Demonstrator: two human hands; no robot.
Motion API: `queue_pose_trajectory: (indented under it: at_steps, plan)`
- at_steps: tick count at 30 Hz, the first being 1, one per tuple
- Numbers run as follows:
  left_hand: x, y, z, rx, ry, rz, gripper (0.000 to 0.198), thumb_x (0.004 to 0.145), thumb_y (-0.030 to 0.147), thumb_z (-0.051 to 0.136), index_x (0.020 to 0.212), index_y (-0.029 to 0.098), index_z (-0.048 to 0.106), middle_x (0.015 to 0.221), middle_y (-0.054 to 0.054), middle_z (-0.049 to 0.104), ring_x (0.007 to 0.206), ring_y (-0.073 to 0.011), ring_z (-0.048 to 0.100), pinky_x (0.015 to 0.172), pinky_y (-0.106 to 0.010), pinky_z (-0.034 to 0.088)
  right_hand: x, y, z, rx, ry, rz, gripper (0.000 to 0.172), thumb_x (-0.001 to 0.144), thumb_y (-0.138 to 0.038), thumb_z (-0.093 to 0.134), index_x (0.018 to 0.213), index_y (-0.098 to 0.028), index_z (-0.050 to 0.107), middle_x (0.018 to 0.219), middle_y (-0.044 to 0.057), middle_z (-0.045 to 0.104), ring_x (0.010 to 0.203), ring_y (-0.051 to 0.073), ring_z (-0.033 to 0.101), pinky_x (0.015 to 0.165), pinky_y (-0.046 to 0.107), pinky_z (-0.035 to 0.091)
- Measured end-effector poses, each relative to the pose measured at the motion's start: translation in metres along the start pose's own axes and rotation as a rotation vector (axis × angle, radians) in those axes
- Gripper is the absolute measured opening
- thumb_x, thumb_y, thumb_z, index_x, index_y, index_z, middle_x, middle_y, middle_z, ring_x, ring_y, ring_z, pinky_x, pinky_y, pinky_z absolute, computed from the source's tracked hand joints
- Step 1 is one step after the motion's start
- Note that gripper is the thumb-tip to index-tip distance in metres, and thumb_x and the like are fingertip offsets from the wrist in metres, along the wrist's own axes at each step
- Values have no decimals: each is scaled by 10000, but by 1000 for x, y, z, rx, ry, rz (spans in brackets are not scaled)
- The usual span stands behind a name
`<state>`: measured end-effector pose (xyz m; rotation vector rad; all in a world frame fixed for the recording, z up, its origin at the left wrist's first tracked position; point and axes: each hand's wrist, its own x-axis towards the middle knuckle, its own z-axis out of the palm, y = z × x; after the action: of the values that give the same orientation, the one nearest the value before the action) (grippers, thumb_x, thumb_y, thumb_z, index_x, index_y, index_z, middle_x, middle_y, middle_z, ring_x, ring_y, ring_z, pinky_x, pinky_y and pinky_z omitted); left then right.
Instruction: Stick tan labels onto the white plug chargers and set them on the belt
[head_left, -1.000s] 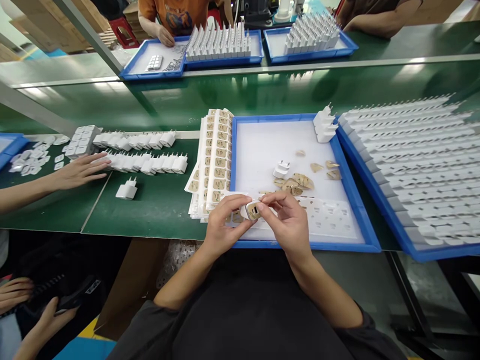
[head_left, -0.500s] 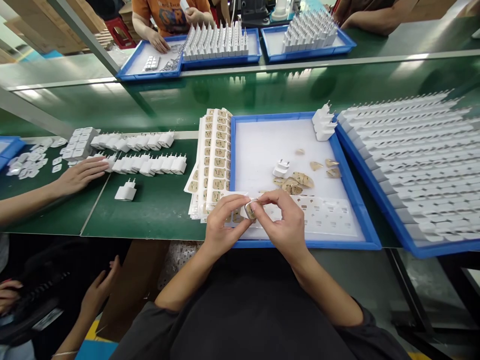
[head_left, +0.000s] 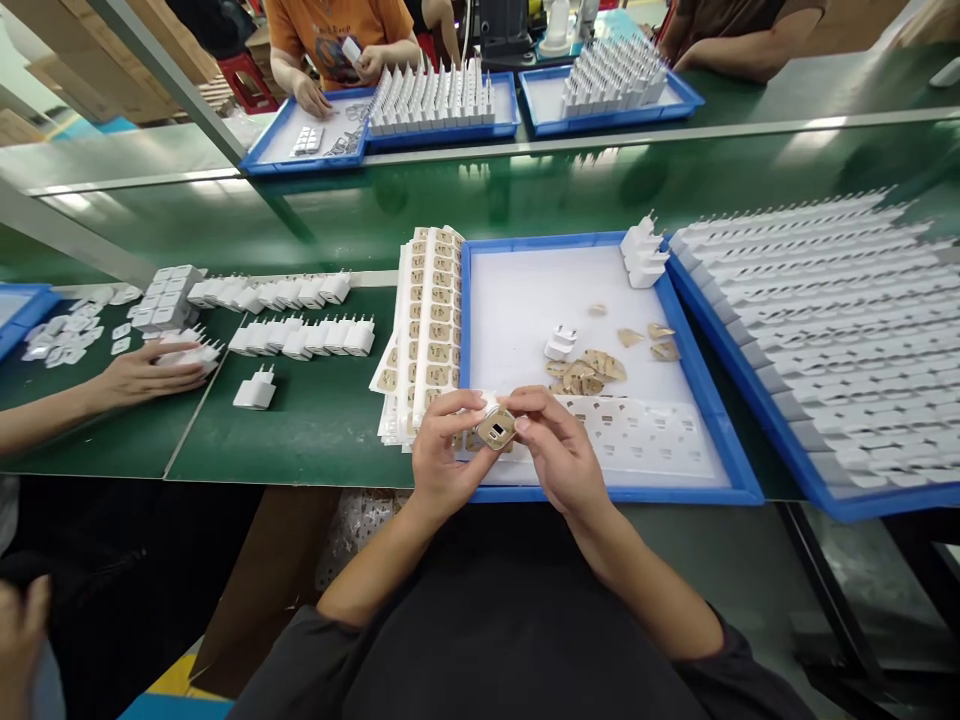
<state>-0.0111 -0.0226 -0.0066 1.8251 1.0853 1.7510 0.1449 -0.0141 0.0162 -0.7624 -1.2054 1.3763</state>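
Note:
Between my hands is a white plug charger [head_left: 496, 428], its port face turned up and covered by a tan film with dark port openings. My left hand [head_left: 442, 450] is closed on its left side, thumb below and fingers above. At its right edge, my right hand [head_left: 559, 450] pinches with thumb and index finger. Beneath them a partly used sticker sheet [head_left: 652, 435] lies in the blue-rimmed tray [head_left: 701, 395]. Just beyond are peeled tan film pieces [head_left: 589, 372] and a loose white charger [head_left: 561, 343].
Stacked sticker sheets [head_left: 431, 330] lie left of the tray. White chargers [head_left: 307, 338] stand in rows farther left, where a co-worker's hand [head_left: 154, 370] holds some. A tray packed with chargers [head_left: 840, 350] is at right. More people sit across the green bench [head_left: 330, 215].
The charger has turned so its tan-covered port face shows more fully. My right fingers have shifted to its edge. The co-worker's hand at left has moved down and left, with chargers in it.

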Motion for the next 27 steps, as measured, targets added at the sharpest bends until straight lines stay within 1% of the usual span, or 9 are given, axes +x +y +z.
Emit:
queue_pose_trajectory:
  at_steps: [4,7,9,12,14,17,20,24,27]
  plan:
    - [2,3,6,116,5,94,439,817,100,779,1159,270,561,1136,-45,635,1128,-212,660,974,-461,594,0,-1,9,8,43,-21,208,915,-202,661,1079,-319,716,1053,21,544,1016,174,564,791,281,514]
    - [4,7,8,166,7,170,437,815,53,752,1143,267,558,1125,-38,623,1139,-214,655,949,-450,611,1,-2,14,36,83,-61,180,875,-191,709,1016,-302,695,1014,9,536,944,160,560,755,270,490]
    - [5,8,9,175,11,189,458,798,36,759,1136,266,552,1127,-37,619,1144,-217,653,941,-450,617,2,-1,14,32,104,-94,116,898,-194,677,963,-288,697,982,8,548,935,162,557,775,282,473]
    - [5,7,10,184,14,191,467,789,46,774,1132,261,542,1124,-37,621,1134,-220,656,938,-460,619,4,1,13,29,101,-95,120,932,-198,626,949,-285,706,960,12,565,972,176,556,856,316,456]
    - [4,6,10,180,13,190,465,794,49,773,1135,261,538,1127,-40,619,1137,-219,652,937,-463,621,4,0,12,44,100,-77,121,916,-197,638,953,-289,709,958,11,559,960,178,552,837,315,454]
    - [3,5,11,183,11,221,475,789,23,765,1134,260,542,1137,-42,613,1153,-217,641,944,-463,623,3,-1,13,67,108,-61,119,879,-188,674,933,-289,706,965,8,550,919,169,544,753,290,447]
    - [3,5,12,208,8,263,475,785,11,761,1130,256,547,1135,-41,616,1160,-219,641,949,-464,622,3,0,13,85,109,-71,131,888,-177,656,920,-293,707,969,8,564,950,175,550,786,298,449]
    - [3,3,10,173,17,208,464,799,64,779,1137,279,543,1127,-31,624,1155,-222,653,936,-461,623,2,3,8,73,78,-70,162,906,-183,626,963,-296,727,986,22,584,1011,195,557,898,344,453]
    - [-1,0,9,90,14,110,470,805,105,793,1163,274,540,1145,-43,624,1153,-226,653,987,-492,590,1,4,2,56,3,-38,206,886,-208,659,1059,-300,724,1049,32,572,968,190,556,858,344,483]
